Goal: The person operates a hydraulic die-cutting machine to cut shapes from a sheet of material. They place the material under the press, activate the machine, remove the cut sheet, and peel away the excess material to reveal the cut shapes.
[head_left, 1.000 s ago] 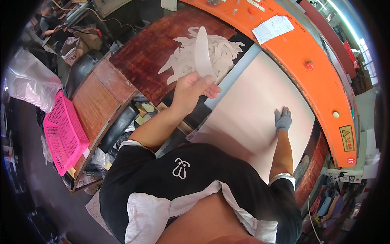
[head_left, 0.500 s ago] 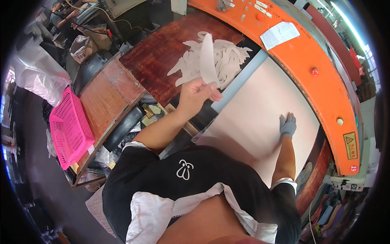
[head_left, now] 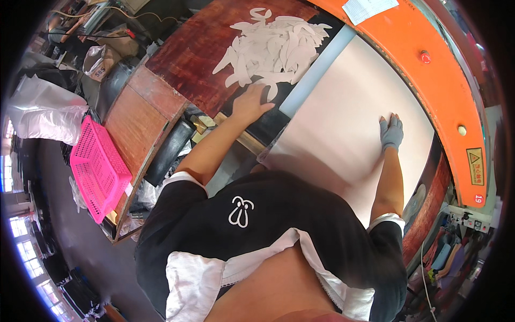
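Note:
My left hand (head_left: 251,104) reaches to the near edge of a heap of thin, pale curved cut-out pieces (head_left: 287,45), its thumb apart from its fingers. No piece shows in its grip, though its fingertips are partly hidden against the heap. One loose piece (head_left: 272,91) lies just beside those fingers. My right hand (head_left: 391,134), in a grey glove with bare fingertips, rests flat with spread fingers on a large pale pinkish sheet (head_left: 343,115). The sheet covers the work surface under the orange machine beam (head_left: 450,96).
Beneath the heap is a reddish-brown board (head_left: 188,67), with a light blue strip (head_left: 316,72) between it and the sheet. On the left stand a wooden table (head_left: 134,129) and a pink plastic basket (head_left: 99,166). A red button (head_left: 425,57) sits on the beam.
My left hand has lowered from holding up a curved piece to the heap's edge, and that piece is out of its grip. The view has shifted; my right hand stays flat on the sheet.

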Demonstrator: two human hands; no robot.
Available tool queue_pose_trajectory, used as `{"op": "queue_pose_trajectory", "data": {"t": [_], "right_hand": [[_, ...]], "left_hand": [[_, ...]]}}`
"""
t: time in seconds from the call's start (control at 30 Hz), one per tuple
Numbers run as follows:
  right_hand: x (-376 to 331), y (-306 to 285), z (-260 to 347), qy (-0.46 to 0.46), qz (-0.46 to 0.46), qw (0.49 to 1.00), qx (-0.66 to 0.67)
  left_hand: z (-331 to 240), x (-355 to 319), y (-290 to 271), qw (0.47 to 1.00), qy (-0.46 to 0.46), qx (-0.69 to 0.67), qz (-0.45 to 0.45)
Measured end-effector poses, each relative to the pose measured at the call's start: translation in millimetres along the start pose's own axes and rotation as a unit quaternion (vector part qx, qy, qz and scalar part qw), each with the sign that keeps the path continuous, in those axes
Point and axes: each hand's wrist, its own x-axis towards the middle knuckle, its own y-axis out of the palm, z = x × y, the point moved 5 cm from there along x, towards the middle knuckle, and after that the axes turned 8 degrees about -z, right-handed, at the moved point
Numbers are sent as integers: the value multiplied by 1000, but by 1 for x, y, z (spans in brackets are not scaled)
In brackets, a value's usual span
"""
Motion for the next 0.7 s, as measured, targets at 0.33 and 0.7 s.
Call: {"op": "queue_pose_trajectory", "data": {"t": [0.33, 0.7], "right_hand": [[1, -8, 4, 18, 3, 1000, 24], [2, -11, 7, -6, -22, 1000, 15]], "left_hand": [[2, 71, 25, 995, 0, 93, -19], [-23, 47, -33, 799, -232, -549, 76]]}}
